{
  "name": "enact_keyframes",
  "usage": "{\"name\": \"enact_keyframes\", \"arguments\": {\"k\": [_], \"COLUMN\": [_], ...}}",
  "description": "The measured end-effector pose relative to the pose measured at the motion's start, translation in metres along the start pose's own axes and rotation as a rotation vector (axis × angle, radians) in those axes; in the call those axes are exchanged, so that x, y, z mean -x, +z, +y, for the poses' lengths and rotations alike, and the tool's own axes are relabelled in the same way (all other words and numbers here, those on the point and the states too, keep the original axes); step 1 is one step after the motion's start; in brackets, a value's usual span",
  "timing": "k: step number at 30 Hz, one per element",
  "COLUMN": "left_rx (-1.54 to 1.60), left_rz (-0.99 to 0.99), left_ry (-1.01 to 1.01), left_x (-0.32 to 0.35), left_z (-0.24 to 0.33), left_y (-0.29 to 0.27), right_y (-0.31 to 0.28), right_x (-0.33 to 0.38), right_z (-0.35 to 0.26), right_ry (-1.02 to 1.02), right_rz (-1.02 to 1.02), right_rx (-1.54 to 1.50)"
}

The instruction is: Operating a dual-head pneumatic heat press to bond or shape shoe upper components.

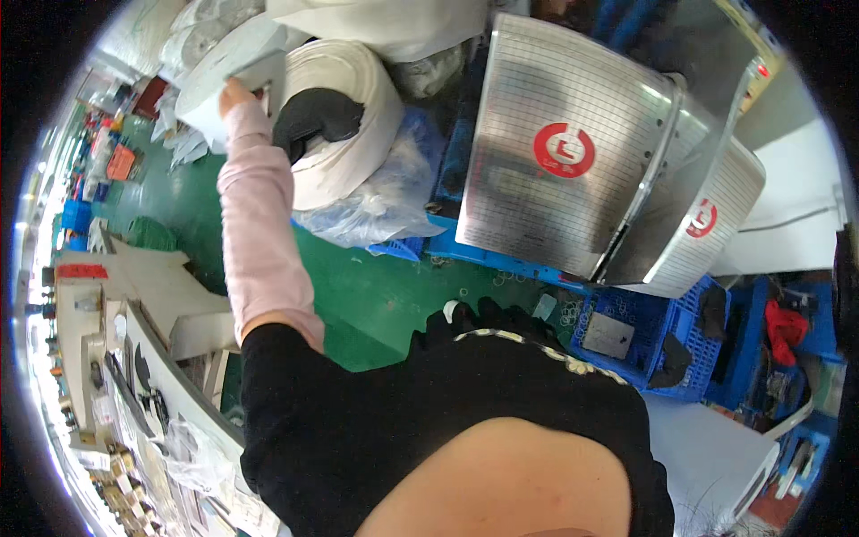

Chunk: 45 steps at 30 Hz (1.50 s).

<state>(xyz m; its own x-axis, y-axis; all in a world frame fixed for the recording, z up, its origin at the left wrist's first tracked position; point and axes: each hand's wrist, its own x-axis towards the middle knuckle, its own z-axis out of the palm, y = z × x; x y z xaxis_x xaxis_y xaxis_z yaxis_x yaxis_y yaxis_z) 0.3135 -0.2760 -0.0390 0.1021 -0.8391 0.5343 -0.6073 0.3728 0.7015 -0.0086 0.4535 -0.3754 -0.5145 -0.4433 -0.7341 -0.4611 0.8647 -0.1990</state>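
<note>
My left arm, in a pink sleeve cover, stretches forward to the far left. My left hand is at the face of a large white roll of material, with its fingers bent. A small dark thing shows beside the hand; whether the fingers hold it is too small to tell. Just right of the forearm stands another thick white roll, partly wrapped in clear plastic. A black cloth lies over its middle. My right hand is out of view.
A tilted metal panel with a red round mark stands ahead right, beside a second panel. Blue crates sit below it. At left is a cluttered pale workbench. Several small rings lie scattered on the green floor.
</note>
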Motion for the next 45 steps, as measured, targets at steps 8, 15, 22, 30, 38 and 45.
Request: {"name": "enact_keyframes", "arguments": {"k": [8,15,22,30,38,45], "left_rx": [-0.096,0.25,0.329,-0.357,0.087,0.079], "left_rz": [0.398,-0.382,-0.292,-0.454,-0.418,-0.399], "left_ry": [1.18,1.196,1.15,0.974,1.087,1.28], "left_x": [0.052,0.224,0.18,0.187,0.216,0.204], "left_z": [0.198,0.303,0.297,0.334,0.344,0.315], "left_y": [0.071,0.128,0.153,0.136,0.156,0.132], "right_y": [0.002,-0.014,-0.007,0.023,0.056,-0.217], "right_x": [0.019,0.016,0.006,-0.001,-0.031,0.082], "right_z": [0.023,0.052,0.058,0.065,0.091,-0.118], "right_ry": [0.053,0.09,0.083,0.074,0.128,-0.671], "right_rz": [0.045,0.101,0.087,0.026,-0.098,1.299], "right_rx": [-0.104,-0.18,-0.244,-0.3,-0.268,-0.328]}}
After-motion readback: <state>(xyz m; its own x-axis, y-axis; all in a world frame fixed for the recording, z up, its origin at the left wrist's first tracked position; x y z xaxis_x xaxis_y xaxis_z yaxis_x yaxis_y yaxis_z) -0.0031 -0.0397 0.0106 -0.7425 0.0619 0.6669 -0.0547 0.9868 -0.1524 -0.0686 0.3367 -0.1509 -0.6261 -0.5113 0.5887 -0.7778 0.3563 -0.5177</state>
